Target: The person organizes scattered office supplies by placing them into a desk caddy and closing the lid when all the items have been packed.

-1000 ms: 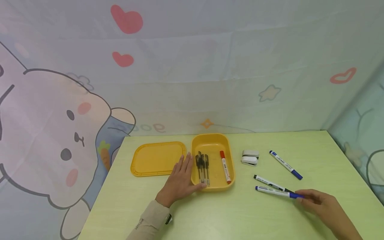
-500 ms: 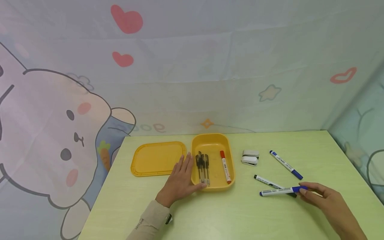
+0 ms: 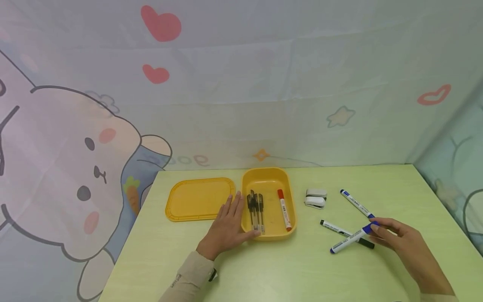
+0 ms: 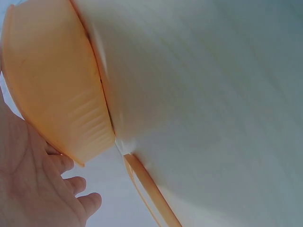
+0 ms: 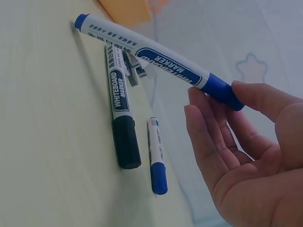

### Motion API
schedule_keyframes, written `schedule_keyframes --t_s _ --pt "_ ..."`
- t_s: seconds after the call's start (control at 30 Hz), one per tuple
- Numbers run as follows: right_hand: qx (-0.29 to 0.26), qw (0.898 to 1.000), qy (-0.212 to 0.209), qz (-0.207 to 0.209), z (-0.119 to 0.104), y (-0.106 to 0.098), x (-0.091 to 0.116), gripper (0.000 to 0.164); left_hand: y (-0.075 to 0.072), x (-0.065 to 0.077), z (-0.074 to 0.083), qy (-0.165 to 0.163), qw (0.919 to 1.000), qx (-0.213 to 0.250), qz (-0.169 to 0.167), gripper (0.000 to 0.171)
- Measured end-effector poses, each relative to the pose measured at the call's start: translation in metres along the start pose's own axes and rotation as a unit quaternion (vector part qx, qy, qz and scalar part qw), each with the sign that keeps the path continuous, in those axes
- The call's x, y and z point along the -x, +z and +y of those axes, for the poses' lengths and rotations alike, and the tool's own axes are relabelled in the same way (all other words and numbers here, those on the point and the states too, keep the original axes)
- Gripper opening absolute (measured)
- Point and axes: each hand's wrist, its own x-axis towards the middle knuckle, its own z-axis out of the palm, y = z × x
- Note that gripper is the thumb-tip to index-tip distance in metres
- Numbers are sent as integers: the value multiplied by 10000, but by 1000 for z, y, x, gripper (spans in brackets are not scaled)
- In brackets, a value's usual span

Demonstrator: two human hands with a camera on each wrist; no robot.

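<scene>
My right hand pinches the capped end of a blue whiteboard marker between thumb and fingertips. In the right wrist view the marker is tilted, its far tip just over the table. Beneath it lies a black whiteboard marker; a second blue marker rests farther back. My left hand lies with straight fingers along the left side of a yellow box, thumb across its front rim. Inside the box are several black-capped gel pens on the left and a red marker on the right.
A flat yellow lid lies left of the box. Two small staplers, one grey and one white, sit to its right. A printed cloth hangs behind the table's back edge.
My right hand has lifted the front blue marker off the table beside the black one and turned it, moving slightly back. My left hand stays on the box.
</scene>
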Motion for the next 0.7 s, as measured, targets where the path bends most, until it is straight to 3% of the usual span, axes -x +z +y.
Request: schedule_keyframes --t_s 0.7 --pt "885 9945 -506 -246 -38 26 -31 50 0 0 0 17 10000 9 82 113"
